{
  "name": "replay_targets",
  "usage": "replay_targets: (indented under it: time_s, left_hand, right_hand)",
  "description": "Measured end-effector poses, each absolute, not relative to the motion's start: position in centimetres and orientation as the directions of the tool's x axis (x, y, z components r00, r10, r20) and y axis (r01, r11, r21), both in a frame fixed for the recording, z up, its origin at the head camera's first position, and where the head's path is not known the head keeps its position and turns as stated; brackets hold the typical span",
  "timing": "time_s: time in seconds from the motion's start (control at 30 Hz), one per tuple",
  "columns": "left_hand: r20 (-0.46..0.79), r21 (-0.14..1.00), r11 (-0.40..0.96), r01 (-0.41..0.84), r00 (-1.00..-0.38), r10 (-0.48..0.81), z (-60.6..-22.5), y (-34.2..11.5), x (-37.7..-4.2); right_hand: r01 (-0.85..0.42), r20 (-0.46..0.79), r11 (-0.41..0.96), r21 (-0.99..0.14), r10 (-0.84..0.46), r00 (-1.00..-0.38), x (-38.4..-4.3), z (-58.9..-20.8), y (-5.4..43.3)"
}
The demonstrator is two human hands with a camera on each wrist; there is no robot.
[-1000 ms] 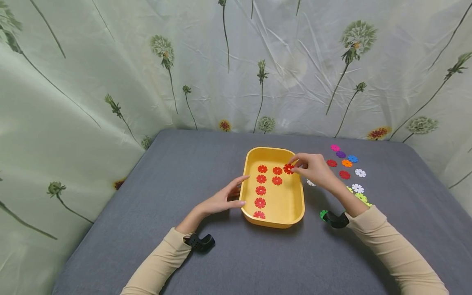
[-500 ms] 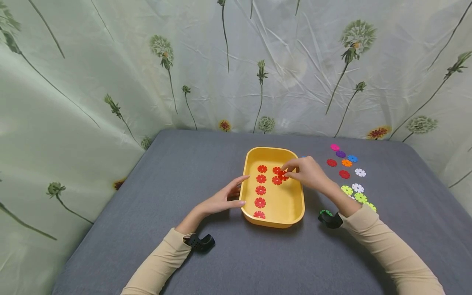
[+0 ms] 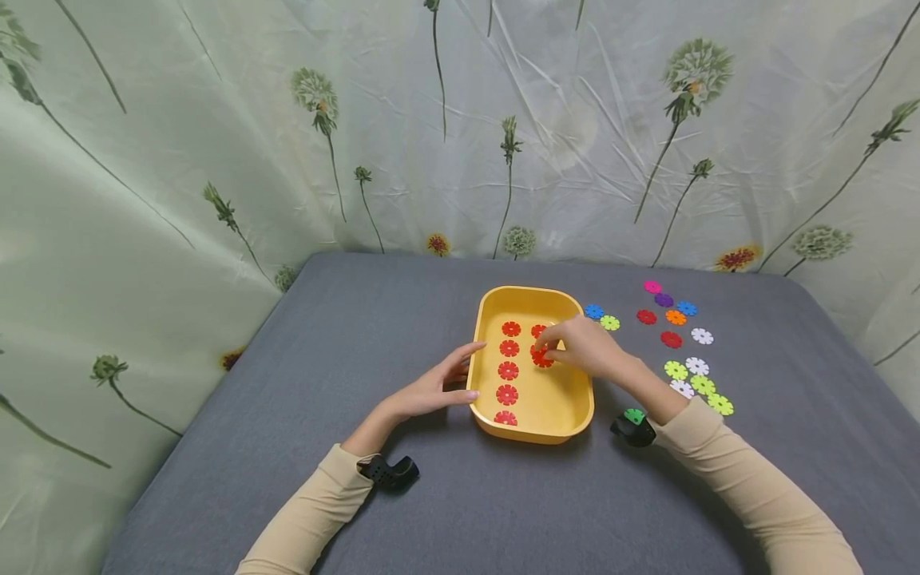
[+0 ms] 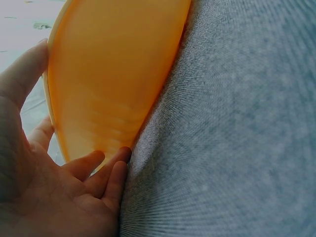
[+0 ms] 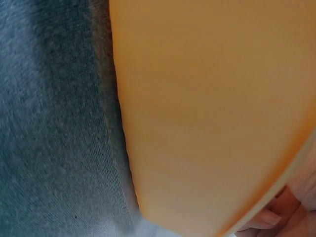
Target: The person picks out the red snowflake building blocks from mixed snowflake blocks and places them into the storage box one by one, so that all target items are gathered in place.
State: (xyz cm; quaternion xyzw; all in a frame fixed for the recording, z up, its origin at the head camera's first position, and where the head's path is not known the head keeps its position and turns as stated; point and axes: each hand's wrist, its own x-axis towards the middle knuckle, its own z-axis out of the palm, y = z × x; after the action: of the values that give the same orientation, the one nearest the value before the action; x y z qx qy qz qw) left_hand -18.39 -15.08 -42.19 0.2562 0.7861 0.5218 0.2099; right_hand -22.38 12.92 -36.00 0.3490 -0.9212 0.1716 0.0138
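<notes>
A yellow rectangular tray (image 3: 568, 399) holds red flower-shaped plastic discs. Several of them, such as one red disc (image 3: 508, 370), lie in a column along its left side. My right hand (image 3: 585, 345) reaches in over the right rim and pinches another red flower disc (image 3: 542, 359) between thumb and fingers. That disc overlaps the shorter second column and hides a piece there; one red disc (image 3: 537, 330) peeks out above. With relaxed fingers my left hand (image 3: 427, 391) touches the tray's left wall and rim. In the left wrist view its fingertips rest against the yellow side.
Right of the tray, loose discs lie scattered on the grey cloth (image 3: 345, 335): red (image 3: 672, 339), orange (image 3: 676, 318), white (image 3: 702, 336), yellow-green (image 3: 703, 385) and others. A blue disc (image 3: 593, 311) sits beside the tray's upper right rim. A flowered curtain (image 3: 402, 120) hangs behind.
My right hand has moved left and toward the near side inside the tray, carrying the pinched red disc from the right wall to the second column. The left hand stays put.
</notes>
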Motion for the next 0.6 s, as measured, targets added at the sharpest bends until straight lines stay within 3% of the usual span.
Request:
replay_targets:
  time_s: [0.6]
  left_hand:
    - [-0.057,0.930,0.316,0.188,-0.776,0.629,-42.30,-15.04,-18.44]
  right_hand:
    - [-0.638,0.066,0.715,-0.286,-0.649,-0.758,-22.23,-36.40,12.15]
